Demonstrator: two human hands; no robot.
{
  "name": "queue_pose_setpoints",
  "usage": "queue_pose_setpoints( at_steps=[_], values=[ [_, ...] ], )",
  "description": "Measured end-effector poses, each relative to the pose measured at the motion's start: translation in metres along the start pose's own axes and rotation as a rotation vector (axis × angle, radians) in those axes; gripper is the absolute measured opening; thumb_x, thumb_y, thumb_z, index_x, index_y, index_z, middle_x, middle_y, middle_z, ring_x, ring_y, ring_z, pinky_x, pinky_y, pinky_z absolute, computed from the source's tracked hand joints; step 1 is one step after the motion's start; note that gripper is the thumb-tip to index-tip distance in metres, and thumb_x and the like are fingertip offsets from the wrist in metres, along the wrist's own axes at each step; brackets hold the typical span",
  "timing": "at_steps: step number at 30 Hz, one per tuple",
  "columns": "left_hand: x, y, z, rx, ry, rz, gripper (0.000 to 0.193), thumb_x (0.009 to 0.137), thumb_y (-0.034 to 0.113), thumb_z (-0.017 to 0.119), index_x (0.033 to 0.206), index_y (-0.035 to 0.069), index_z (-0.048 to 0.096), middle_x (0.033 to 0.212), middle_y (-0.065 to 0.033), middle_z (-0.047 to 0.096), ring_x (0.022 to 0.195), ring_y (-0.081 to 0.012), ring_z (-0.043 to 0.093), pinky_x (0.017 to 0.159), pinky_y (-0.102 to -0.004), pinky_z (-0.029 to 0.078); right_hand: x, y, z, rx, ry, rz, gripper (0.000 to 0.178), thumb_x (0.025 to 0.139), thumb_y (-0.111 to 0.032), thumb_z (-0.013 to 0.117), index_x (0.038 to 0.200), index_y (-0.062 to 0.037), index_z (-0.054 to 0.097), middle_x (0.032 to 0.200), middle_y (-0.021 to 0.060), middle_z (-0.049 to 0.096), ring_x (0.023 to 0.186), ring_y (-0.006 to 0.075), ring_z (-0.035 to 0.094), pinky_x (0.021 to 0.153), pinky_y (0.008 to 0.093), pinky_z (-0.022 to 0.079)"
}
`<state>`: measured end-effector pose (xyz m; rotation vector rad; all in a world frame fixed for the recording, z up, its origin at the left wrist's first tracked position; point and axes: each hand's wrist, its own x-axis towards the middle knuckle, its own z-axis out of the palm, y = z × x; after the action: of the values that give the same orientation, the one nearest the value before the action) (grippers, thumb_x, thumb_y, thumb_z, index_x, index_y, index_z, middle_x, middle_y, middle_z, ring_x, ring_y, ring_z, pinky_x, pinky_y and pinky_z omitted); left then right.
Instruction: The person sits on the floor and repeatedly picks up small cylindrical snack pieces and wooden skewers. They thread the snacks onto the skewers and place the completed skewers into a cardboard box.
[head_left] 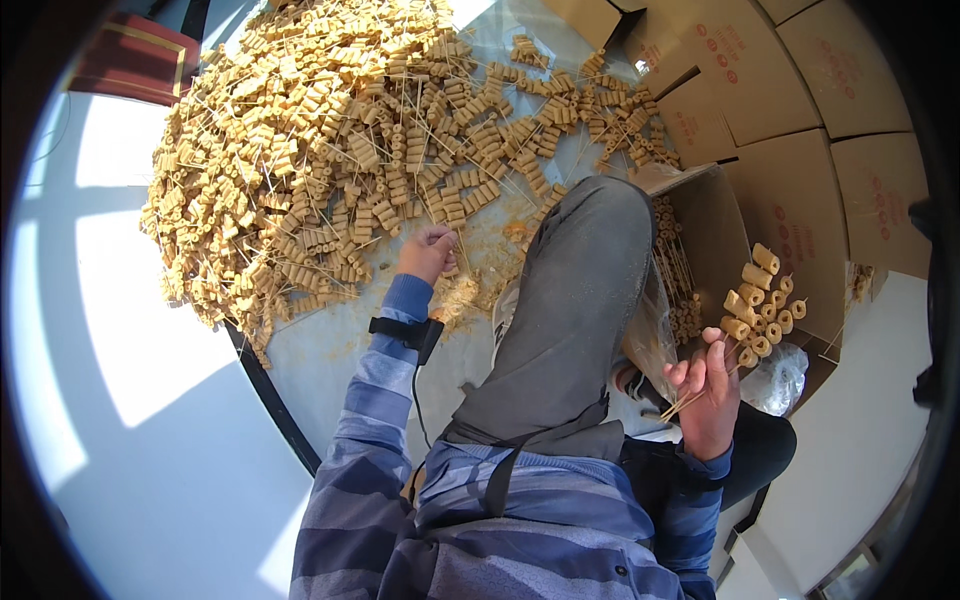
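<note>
My right hand [708,395] grips the thin sticks of several skewers [765,305] threaded with tan, hollow, ring-shaped pieces. The skewers fan upward beside an open cardboard box [790,230]. Inside that box, more skewers [678,270] are stacked in a clear plastic liner [650,325]. At the near edge of a large heap of the same skewers [330,150], my left hand [428,253] is closed with its fingers curled. A thin stick shows by its fingertips, but what the fingers hold is too small to make out.
Stacked cardboard boxes [730,70] line the far right. Crumbs [460,300] and loose skewers [620,120] lie on the pale sheet. Crumpled clear plastic [778,380] sits by the box's near end. My bent knee [600,230] rises between the heap and the box. A dark red panel [135,58] stands far left.
</note>
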<state>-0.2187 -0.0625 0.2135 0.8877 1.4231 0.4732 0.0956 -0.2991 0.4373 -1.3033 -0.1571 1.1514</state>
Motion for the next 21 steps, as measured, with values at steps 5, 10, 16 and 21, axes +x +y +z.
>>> queue_pose_setpoints(
  at_steps=[5,10,16,21],
  values=[
    [0.119,-0.096,-0.014,0.609,0.423,-0.137,0.042,0.087,0.033,0.076,0.118,0.005,0.066,0.107,-0.0175,0.072,0.094,-0.0341,0.07,0.083,-0.0457,0.058,0.007,0.012,0.006,-0.103,0.027,0.086,0.03,0.111,-0.026,0.036,0.125,-0.0042,0.051,0.062,0.0026,0.05,0.066,0.0222,0.064,0.083,0.0427,0.054],
    [0.181,-0.106,-0.008,0.879,0.358,-0.132,0.04,0.091,0.037,0.069,0.115,0.005,0.068,0.113,-0.0209,0.071,0.105,-0.0359,0.068,0.091,-0.048,0.055,0.025,0.009,0.014,-0.175,0.071,0.144,0.031,0.111,-0.028,0.037,0.125,-0.0038,0.051,0.062,0.003,0.051,0.066,0.0224,0.064,0.083,0.0418,0.054],
    [0.167,-0.076,-0.006,0.589,0.296,-0.211,0.031,0.099,0.031,0.056,0.113,0.008,0.071,0.075,-0.0095,0.074,0.076,-0.0252,0.073,0.075,-0.041,0.058,0.035,0.015,0.012,-0.186,0.079,0.222,0.031,0.111,-0.028,0.038,0.125,-0.0041,0.052,0.062,0.0035,0.052,0.067,0.0231,0.065,0.085,0.0422,0.054],
    [0.073,-0.063,0.013,0.901,0.242,0.315,0.028,0.099,0.022,0.053,0.119,0.007,0.067,0.091,-0.0143,0.074,0.081,-0.032,0.07,0.073,-0.0449,0.057,0.04,0.022,0.01,-0.156,0.044,0.252,0.03,0.111,-0.026,0.038,0.126,-0.0042,0.053,0.063,0.005,0.054,0.07,0.0244,0.066,0.087,0.0432,0.054]
  ],
)
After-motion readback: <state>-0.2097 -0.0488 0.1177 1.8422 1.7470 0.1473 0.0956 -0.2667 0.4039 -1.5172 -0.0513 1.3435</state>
